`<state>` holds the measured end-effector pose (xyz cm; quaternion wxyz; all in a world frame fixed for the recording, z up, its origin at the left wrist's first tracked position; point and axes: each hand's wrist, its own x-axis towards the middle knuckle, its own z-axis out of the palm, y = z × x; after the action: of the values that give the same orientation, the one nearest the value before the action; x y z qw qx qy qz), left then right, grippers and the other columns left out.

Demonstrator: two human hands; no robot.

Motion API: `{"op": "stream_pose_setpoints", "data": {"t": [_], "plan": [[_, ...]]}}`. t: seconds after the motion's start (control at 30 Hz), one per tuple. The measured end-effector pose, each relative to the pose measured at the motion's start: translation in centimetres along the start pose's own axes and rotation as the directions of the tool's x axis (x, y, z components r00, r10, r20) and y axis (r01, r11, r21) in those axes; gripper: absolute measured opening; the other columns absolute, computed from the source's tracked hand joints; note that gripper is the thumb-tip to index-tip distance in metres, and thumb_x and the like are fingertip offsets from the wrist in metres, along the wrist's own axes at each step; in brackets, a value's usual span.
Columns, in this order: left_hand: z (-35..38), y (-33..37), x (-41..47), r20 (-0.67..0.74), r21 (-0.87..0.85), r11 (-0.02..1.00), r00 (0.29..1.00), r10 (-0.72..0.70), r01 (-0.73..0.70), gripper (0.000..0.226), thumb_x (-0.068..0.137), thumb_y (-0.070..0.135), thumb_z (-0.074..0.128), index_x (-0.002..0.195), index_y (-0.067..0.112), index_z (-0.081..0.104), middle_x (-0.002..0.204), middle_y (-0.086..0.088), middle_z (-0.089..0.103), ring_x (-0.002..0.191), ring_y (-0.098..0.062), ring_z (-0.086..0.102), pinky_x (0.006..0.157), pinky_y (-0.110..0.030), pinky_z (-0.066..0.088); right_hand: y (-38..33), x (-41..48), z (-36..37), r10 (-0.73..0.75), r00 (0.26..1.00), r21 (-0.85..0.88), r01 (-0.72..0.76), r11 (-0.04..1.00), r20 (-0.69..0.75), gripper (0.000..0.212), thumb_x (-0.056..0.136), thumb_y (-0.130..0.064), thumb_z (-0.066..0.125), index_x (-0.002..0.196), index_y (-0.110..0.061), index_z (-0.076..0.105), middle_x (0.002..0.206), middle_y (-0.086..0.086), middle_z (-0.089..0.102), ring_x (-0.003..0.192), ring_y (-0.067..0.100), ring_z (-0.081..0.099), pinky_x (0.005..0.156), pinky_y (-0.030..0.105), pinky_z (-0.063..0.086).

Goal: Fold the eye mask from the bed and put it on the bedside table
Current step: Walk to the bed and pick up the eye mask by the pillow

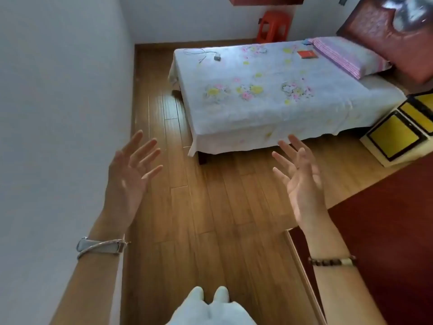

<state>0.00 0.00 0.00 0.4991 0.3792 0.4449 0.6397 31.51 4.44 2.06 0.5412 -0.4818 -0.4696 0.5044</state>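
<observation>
A bed (269,109) with a white floral sheet stands ahead of me across the wooden floor. Near its pillow (346,57) lie a flat red item (307,54) and a small blue item (305,42); I cannot tell which of them is the eye mask. The bedside table (396,137), cream with yellow drawer fronts, stands to the right of the bed. My left hand (131,170) and my right hand (300,174) are raised over the floor, short of the bed, palms toward me, fingers spread, holding nothing.
A small dark charger (217,58) with a thin cable lies at the bed's far left corner. An orange plastic stool (271,26) stands by the far wall. A white wall runs along my left. A dark red wooden surface (386,231) is at my right.
</observation>
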Motion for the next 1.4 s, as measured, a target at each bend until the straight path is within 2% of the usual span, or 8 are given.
{"op": "stream_pose_setpoints", "data": {"t": [0.1, 0.2, 0.37, 0.7, 0.9, 1.0, 1.07, 1.4], "plan": [[0.3, -0.2, -0.3, -0.033, 0.043, 0.999, 0.999, -0.014, 0.016, 0.069, 0.095, 0.056, 0.032, 0.152, 0.017, 0.032, 0.146, -0.007, 0.051, 0.136, -0.029, 0.048, 0.108, -0.054, 0.040, 0.8, 0.5, 0.0, 0.045, 0.998, -0.010, -0.045, 0.999, 0.037, 0.036, 0.095, -0.052, 0.044, 0.127, -0.044, 0.059, 0.137, -0.012, 0.061, 0.123, 0.011, 0.061, 0.110, 0.053, 0.039], [0.7, -0.3, -0.6, -0.057, 0.106, 0.994, 0.998, -0.029, 0.035, 0.099, 0.071, 0.076, 0.058, 0.149, 0.019, 0.035, 0.147, -0.008, 0.050, 0.135, -0.027, 0.050, 0.105, -0.050, 0.043, 1.4, 1.3, 0.5, 0.079, 0.993, -0.018, -0.078, 0.997, 0.083, 0.038, 0.094, -0.053, 0.044, 0.129, -0.043, 0.058, 0.136, -0.013, 0.062, 0.124, 0.011, 0.061, 0.111, 0.053, 0.039], [0.4, -0.1, 0.3, -0.095, 0.115, 0.993, 0.995, -0.013, 0.024, 0.107, 0.064, 0.079, 0.062, 0.148, 0.020, 0.035, 0.150, -0.009, 0.048, 0.136, -0.027, 0.050, 0.108, -0.052, 0.040, 2.2, 3.4, 2.2, 0.084, 0.984, -0.026, -0.081, 0.996, 0.157, 0.036, 0.095, -0.051, 0.042, 0.127, -0.045, 0.057, 0.136, -0.012, 0.061, 0.124, 0.012, 0.060, 0.111, 0.052, 0.040], [-2.8, 0.9, 7.9, -0.168, 0.112, 0.993, 0.985, 0.044, -0.025, 0.113, 0.061, 0.080, 0.063, 0.151, 0.018, 0.032, 0.152, -0.011, 0.045, 0.136, -0.026, 0.049, 0.109, -0.052, 0.039, 3.1, 11.2, 8.2, 0.088, 0.972, 0.004, -0.091, 0.996, 0.218, 0.047, 0.095, -0.047, 0.041, 0.138, -0.032, 0.052, 0.139, -0.005, 0.059, 0.125, 0.014, 0.060, 0.110, 0.052, 0.041], [-6.9, 2.0, 16.3, -0.183, 0.097, 0.994, 0.981, 0.066, -0.049, 0.096, 0.070, 0.077, 0.059, 0.146, 0.022, 0.038, 0.151, -0.009, 0.047, 0.135, -0.025, 0.051, 0.108, -0.051, 0.039, 3.8, 18.3, 14.3, 0.095, 0.968, 0.005, -0.099, 0.995, 0.233, 0.048, 0.095, -0.047, 0.040, 0.139, -0.032, 0.051, 0.140, -0.006, 0.059, 0.125, 0.015, 0.060, 0.110, 0.053, 0.041], [-9.5, 2.1, 20.8, -0.192, 0.093, 0.995, 0.980, 0.057, -0.040, 0.069, 0.091, 0.057, 0.032, 0.149, 0.020, 0.036, 0.151, -0.009, 0.047, 0.134, -0.024, 0.051, 0.112, -0.057, 0.035, 4.1, 22.1, 17.9, 0.104, 0.967, 0.036, -0.115, 0.993, 0.235, 0.046, 0.094, -0.047, 0.041, 0.137, -0.033, 0.053, 0.140, -0.004, 0.060, 0.124, 0.016, 0.060, 0.110, 0.053, 0.041], [-11.2, 2.5, 23.5, -0.203, 0.087, 0.996, 0.978, 0.045, -0.028, 0.066, 0.092, 0.051, 0.024, 0.149, 0.021, 0.036, 0.150, -0.009, 0.048, 0.134, -0.024, 0.052, 0.112, -0.056, 0.035, 4.3, 24.7, 20.4, 0.114, 0.964, 0.045, -0.128, 0.991, 0.240, 0.047, 0.093, -0.048, 0.042, 0.136, -0.032, 0.053, 0.140, -0.004, 0.060, 0.124, 0.017, 0.061, 0.110, 0.053, 0.041], [-18.1, 3.4, 34.7, -0.235, 0.023, 0.999, 0.971, 0.040, -0.035, 0.059, 0.095, 0.049, 0.022, 0.145, 0.024, 0.042, 0.146, -0.007, 0.053, 0.132, -0.024, 0.054, 0.108, -0.052, 0.039, 6.0, 34.7, 30.2, 0.117, 0.962, 0.058, -0.135, 0.989, 0.246, 0.049, 0.091, -0.048, 0.042, 0.135, -0.032, 0.053, 0.139, -0.002, 0.060, 0.124, 0.019, 0.061, 0.109, 0.053, 0.042]]}}
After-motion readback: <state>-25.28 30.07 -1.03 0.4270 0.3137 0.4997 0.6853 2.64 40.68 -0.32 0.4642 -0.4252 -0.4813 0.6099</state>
